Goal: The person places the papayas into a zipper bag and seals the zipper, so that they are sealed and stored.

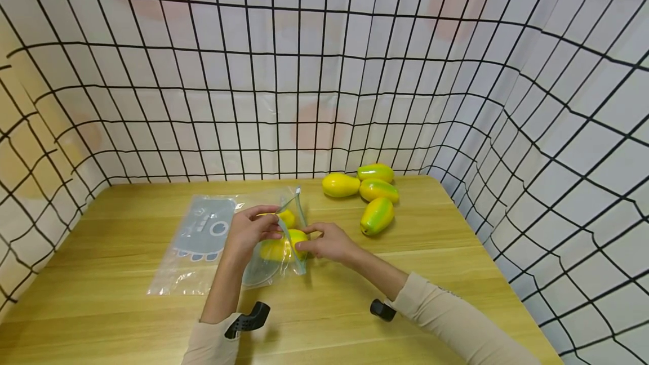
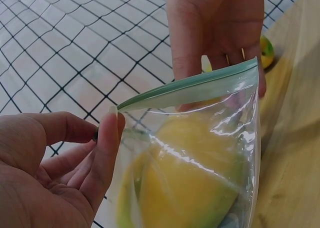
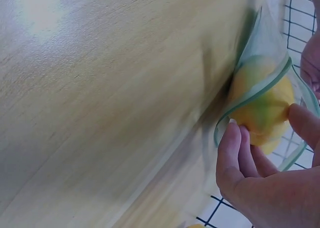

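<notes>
L grip (image 1: pixel 249 231) pinches clear, grey-printed plastic bag (image 1: pixel 205 221) by green zip (image 2: pixel 200 83); R grip (image 1: pixel 332 243) holds yellow-green oval fruit (image 3: pixel 267 110) at bag mouth, approx. midway btwn worktop (image 1: pixel 324 308) L & R edges. Risk: if L slips, mouth sags, fruit prob. snags.

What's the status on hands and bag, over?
Left hand pinching open bag. Right hand holding fruit at its mouth. Four fruits outside, clear of both hands.

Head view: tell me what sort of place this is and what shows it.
Probably a staged tabletop workspace, though the wider room is out of view: a wood-grain table stands walled in by black wire mesh, with a pale backdrop behind it.
</notes>
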`<action>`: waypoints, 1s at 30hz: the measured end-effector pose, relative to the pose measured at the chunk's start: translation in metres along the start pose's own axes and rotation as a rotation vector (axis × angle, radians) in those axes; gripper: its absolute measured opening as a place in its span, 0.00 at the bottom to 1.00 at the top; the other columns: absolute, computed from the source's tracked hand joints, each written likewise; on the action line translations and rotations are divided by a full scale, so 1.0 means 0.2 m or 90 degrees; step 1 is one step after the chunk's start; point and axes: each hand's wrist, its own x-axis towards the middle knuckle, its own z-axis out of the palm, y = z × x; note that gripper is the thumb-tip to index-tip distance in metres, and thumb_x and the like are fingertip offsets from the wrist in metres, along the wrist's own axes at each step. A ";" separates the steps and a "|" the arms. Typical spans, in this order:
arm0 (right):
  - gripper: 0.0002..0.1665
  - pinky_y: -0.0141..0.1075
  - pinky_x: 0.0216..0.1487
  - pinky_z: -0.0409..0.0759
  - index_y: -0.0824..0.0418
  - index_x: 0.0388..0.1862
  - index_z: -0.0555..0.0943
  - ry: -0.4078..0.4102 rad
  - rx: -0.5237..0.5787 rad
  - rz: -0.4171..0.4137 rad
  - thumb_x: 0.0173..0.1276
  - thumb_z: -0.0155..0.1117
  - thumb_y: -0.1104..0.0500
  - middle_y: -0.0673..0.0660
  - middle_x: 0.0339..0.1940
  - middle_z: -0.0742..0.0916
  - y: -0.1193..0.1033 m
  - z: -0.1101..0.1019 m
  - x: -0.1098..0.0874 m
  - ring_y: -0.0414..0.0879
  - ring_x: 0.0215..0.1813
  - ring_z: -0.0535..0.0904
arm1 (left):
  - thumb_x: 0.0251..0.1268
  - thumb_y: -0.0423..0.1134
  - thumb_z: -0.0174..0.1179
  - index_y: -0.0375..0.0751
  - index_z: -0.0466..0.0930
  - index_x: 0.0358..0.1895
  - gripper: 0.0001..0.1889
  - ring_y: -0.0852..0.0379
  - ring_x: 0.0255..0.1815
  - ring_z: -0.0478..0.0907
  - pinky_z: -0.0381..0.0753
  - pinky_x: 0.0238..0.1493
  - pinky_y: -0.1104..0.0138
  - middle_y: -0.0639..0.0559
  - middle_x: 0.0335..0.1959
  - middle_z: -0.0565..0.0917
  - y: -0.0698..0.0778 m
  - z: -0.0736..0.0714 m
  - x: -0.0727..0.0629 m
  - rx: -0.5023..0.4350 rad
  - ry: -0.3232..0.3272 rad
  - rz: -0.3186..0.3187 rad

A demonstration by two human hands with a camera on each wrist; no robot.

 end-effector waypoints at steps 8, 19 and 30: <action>0.29 0.39 0.40 0.87 0.65 0.61 0.81 -0.004 0.022 0.003 0.65 0.73 0.52 0.59 0.41 0.89 -0.01 0.02 0.00 0.53 0.39 0.85 | 0.68 0.27 0.59 0.26 0.81 0.56 0.16 0.55 0.26 0.87 0.91 0.32 0.64 0.47 0.28 0.88 -0.01 0.00 0.00 -0.001 0.003 -0.001; 0.25 0.41 0.45 0.88 0.64 0.58 0.83 -0.018 0.018 -0.011 0.65 0.70 0.53 0.56 0.42 0.90 -0.02 0.04 0.02 0.51 0.41 0.86 | 0.68 0.27 0.59 0.24 0.80 0.57 0.16 0.56 0.26 0.87 0.90 0.33 0.66 0.47 0.28 0.88 0.00 0.00 0.01 -0.008 -0.001 -0.004; 0.25 0.41 0.46 0.88 0.64 0.58 0.84 -0.024 0.023 -0.014 0.66 0.69 0.52 0.57 0.45 0.90 -0.02 0.05 0.02 0.49 0.41 0.86 | 0.68 0.27 0.60 0.24 0.80 0.57 0.17 0.57 0.27 0.86 0.90 0.33 0.67 0.47 0.29 0.88 0.00 0.00 0.00 -0.011 -0.001 -0.001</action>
